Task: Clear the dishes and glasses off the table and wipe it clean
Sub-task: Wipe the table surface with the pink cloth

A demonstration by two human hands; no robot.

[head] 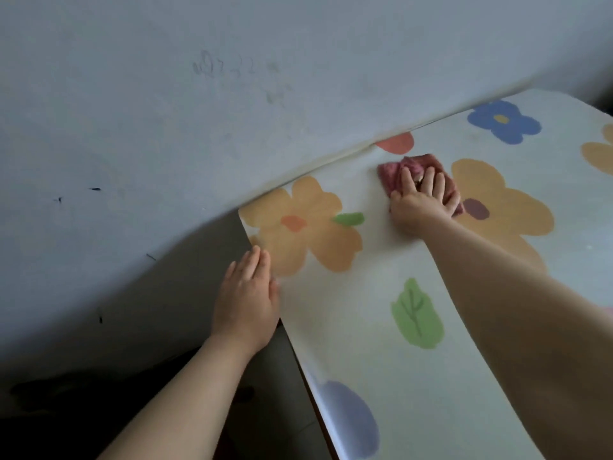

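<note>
On my feed the right hand (421,204) lay flat on the pink cloth (389,174). Its fingers (431,180) were straight and a little apart, pressing down on the cloth and not curled round it. The cloth was a crumpled wad directly under those fingertips, spilling out past them toward the wall (199,94) and out beyond the thumb side. Its long axis, as I read it, ran across the fingers rather than along them, from thumb side to little-finger side. It had no real front or point to speak of.

The left hand (248,300) was well apart from the cloth, resting at the near-left edge of the table (381,260). Its fingers (255,263) were straight and close together, their tips touching the flowered tablecloth (331,327) just beside the orange flower (298,227). It held nothing.

So the right hand was the one on the job, with the left only steadying the cover. I saw no dishes or glasses on the stretch of table in view, so I judged the clearing done there and the wiping under way. The unwiped ground lay sideways from the right fingers, along the wall seam. Any sweep would carry the cloth broadside, which suited it. The risk I noted was the loose cover bunching ahead of the cloth.
</note>
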